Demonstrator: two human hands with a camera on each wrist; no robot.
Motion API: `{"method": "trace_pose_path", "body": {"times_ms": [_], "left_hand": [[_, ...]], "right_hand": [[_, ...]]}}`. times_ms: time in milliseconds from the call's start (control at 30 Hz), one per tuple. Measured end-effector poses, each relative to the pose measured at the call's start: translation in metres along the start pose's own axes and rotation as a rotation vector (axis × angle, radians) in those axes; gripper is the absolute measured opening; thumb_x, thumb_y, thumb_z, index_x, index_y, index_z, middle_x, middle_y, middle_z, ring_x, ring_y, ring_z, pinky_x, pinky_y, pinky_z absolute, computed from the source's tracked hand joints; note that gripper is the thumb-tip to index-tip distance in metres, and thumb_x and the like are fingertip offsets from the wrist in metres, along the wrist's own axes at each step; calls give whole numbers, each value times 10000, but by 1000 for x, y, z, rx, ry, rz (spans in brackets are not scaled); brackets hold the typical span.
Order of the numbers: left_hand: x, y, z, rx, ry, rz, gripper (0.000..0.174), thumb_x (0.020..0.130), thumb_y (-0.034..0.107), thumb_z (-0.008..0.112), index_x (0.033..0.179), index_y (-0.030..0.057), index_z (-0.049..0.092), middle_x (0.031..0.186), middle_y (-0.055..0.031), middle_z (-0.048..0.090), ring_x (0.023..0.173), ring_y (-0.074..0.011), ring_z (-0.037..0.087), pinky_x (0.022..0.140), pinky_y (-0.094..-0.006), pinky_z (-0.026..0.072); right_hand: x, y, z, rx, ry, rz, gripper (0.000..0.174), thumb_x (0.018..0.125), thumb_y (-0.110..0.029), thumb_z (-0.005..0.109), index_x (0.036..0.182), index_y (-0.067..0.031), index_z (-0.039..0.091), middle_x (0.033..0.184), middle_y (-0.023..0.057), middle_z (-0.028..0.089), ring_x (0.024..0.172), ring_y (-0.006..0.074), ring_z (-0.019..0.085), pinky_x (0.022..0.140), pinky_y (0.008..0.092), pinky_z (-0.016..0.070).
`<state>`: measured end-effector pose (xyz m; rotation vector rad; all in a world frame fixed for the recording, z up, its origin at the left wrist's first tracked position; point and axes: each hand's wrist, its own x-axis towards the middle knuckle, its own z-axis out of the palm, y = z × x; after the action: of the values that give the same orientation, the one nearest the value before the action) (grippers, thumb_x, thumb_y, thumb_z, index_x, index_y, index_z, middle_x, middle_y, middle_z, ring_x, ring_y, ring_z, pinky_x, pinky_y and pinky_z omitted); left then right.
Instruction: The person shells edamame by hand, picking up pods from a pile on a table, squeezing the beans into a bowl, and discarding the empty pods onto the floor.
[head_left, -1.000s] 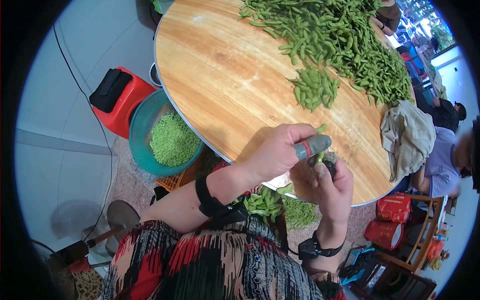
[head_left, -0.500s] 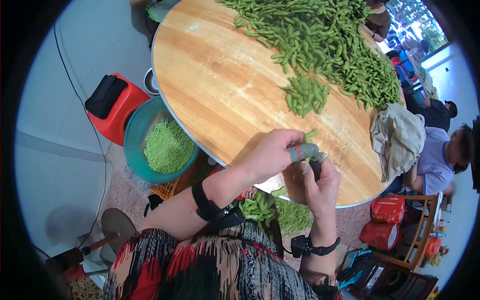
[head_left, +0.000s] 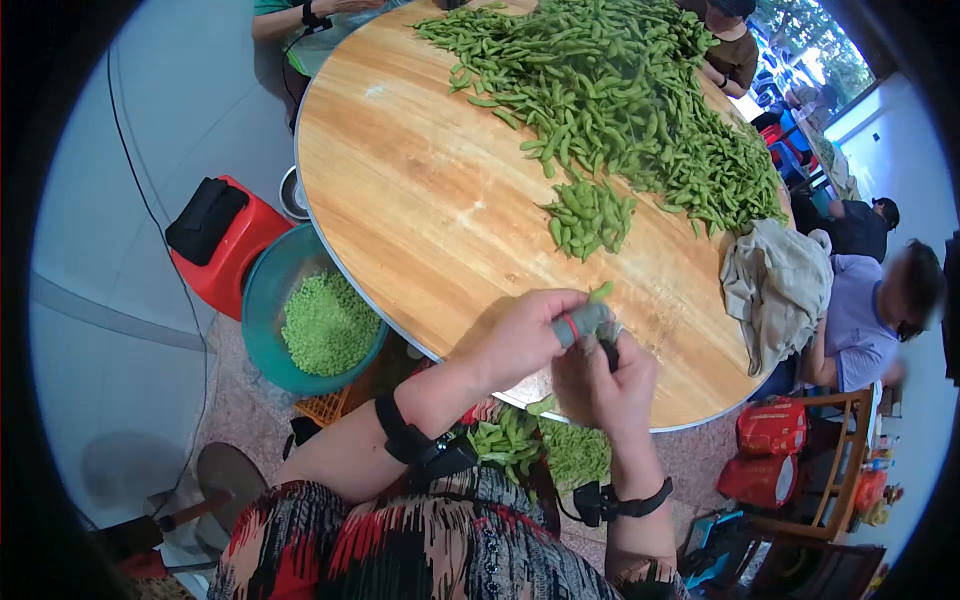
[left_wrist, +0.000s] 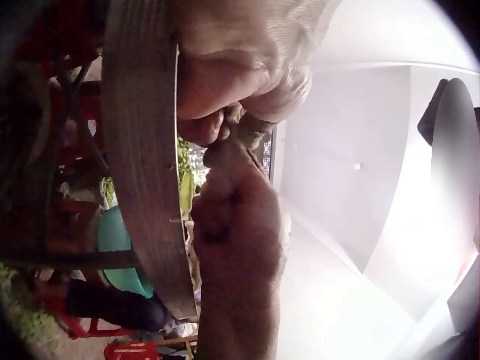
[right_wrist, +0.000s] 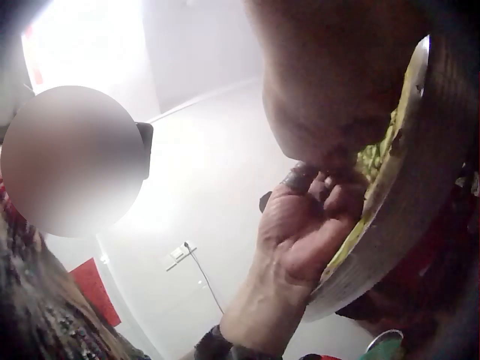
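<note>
My left hand (head_left: 520, 340) wears a grey cover with a red band on its thumb and pinches a green edamame pod (head_left: 601, 291), whose end sticks up past the fingertips. Against that thumb, the curled fingers of my right hand (head_left: 625, 390) pinch at the pod's lower part, mostly hidden; a dark cover shows among them. Both hands meet over the round table's near edge. In the right wrist view the grey thumb cover (right_wrist: 300, 177) shows beside the other hand. A small heap of pods (head_left: 590, 220) lies beyond the hands.
A large pile of pods (head_left: 620, 90) covers the far side of the wooden table (head_left: 400, 170). Shelled beans (head_left: 330, 335) fill a teal basin (head_left: 252, 325) beside a red stool (head_left: 250, 235). Loose pods (head_left: 505, 435) lie below the edge. A crumpled cloth (head_left: 780, 280) lies right, near a seated person.
The head view has shifted, so table and piles sit further left and lower. Both hands stay together at the pod, and the left thumb has closed in against the right fingertips.
</note>
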<state>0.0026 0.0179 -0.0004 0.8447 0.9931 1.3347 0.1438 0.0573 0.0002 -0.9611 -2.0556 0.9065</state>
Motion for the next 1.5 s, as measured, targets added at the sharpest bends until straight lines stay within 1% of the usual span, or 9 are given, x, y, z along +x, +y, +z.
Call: {"method": "trace_pose_path", "body": {"times_ms": [33, 133, 333, 667, 800, 867, 1033, 1133, 1500], "left_hand": [[0, -3, -1, 0, 2, -10, 217, 888, 184, 539, 1019, 28, 616, 766, 31, 566, 693, -22, 475, 623, -175, 378], [4, -10, -8, -341, -46, -69, 213, 890, 152, 530, 1017, -1, 608, 727, 30, 538, 613, -19, 428, 545, -160, 323], [6, -9, -12, -426, -44, -55, 187, 855, 97, 569, 983, -31, 616, 674, 30, 502, 525, -10, 364, 455, -165, 249], [5, -10, -8, -178, 14, -74, 143, 810, 148, 641, 895, 35, 664, 719, 13, 586, 572, -34, 481, 478, -174, 357], [5, -11, -7, -188, -6, -75, 131, 814, 136, 635, 886, 30, 664, 743, -7, 601, 597, -52, 509, 512, -183, 390], [6, -16, -7, -193, -69, 70, 114, 816, 118, 626, 867, 24, 665, 769, -22, 614, 624, -77, 534, 556, -191, 417], [3, -13, -12, -269, -196, -19, 142, 821, 102, 612, 930, 14, 640, 802, -29, 621, 690, -93, 576, 619, -199, 449], [2, -5, -4, -358, -163, -27, 177, 832, 101, 601, 985, 13, 607, 822, -30, 619, 710, -93, 587, 635, -203, 462], [0, -10, -3, -374, -68, 25, 135, 838, 116, 602, 940, 39, 560, 774, 3, 572, 634, -49, 511, 540, -186, 395]], "right_hand": [[2, -5, -2, 197, -68, 167, 168, 852, -114, 574, 742, 6, 535, 547, -4, 480, 518, 64, 452, 473, 240, 370], [0, 2, -7, 439, -213, 344, 152, 872, -119, 557, 766, -11, 544, 584, -42, 489, 540, 43, 440, 482, 206, 351], [-3, -8, -23, 552, -251, 406, 218, 954, -224, 391, 956, -31, 492, 685, -13, 489, 513, 34, 353, 461, 186, 290], [-1, 2, -24, 743, -425, 387, 234, 951, -223, 405, 906, -21, 513, 641, -25, 473, 494, 24, 339, 443, 179, 273], [0, -3, -27, 957, -457, 528, 211, 951, -199, 404, 958, -16, 508, 638, -17, 482, 469, 22, 344, 412, 170, 264], [-1, -2, -25, 1037, -483, 581, 207, 950, -193, 403, 978, -14, 503, 639, -14, 483, 463, 22, 344, 403, 168, 263], [-3, -8, -21, 1231, -427, 752, 190, 951, -181, 396, 989, -20, 490, 619, -25, 455, 466, 27, 339, 411, 170, 263], [-3, -4, -20, 1124, -436, 552, 182, 951, -184, 398, 962, -27, 489, 621, -31, 455, 468, 26, 339, 417, 167, 257], [-10, 1, -22, 1186, -515, 503, 214, 950, -205, 403, 895, -19, 492, 667, 11, 515, 436, 24, 329, 419, 165, 277]]}}
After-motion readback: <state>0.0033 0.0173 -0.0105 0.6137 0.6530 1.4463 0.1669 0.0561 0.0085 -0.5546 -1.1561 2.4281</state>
